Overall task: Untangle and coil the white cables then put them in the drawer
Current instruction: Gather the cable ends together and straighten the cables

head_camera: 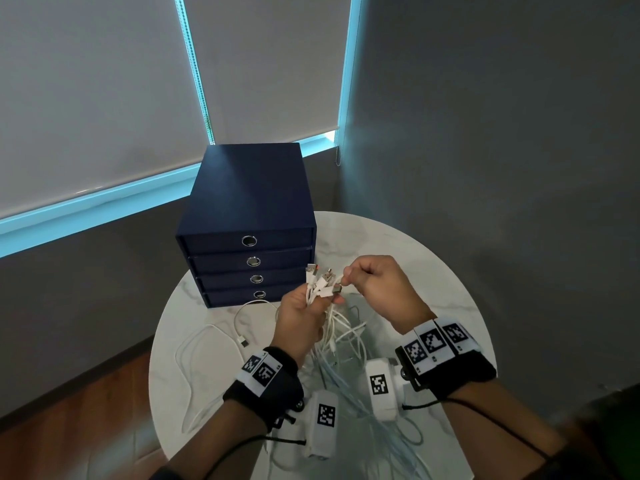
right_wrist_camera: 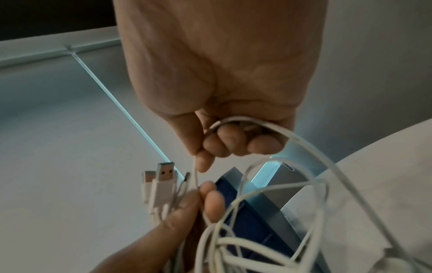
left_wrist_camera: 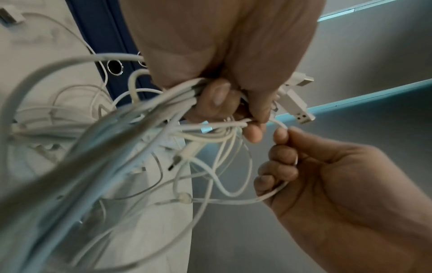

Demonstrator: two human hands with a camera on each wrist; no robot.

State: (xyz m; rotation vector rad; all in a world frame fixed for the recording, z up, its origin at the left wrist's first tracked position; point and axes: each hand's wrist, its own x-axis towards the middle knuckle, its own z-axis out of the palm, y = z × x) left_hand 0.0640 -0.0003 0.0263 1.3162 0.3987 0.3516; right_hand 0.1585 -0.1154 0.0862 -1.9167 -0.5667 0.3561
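Above the round white counter (head_camera: 415, 258), the left hand (head_camera: 300, 323) has its fingers (left_wrist_camera: 216, 96) curled tight round a bunch of white cables (head_camera: 341, 336), their plugs (head_camera: 320, 280) sticking up out of the fist and the loose tangle hanging down to the counter. Just right of it, the right hand (head_camera: 379, 289) has its fingers (right_wrist_camera: 224, 140) curled round one cable drawn from that bunch. The dark blue drawers (head_camera: 251, 265), all shut, stand at the far side, and one more cable (head_camera: 204, 344) lies loose at the near left.
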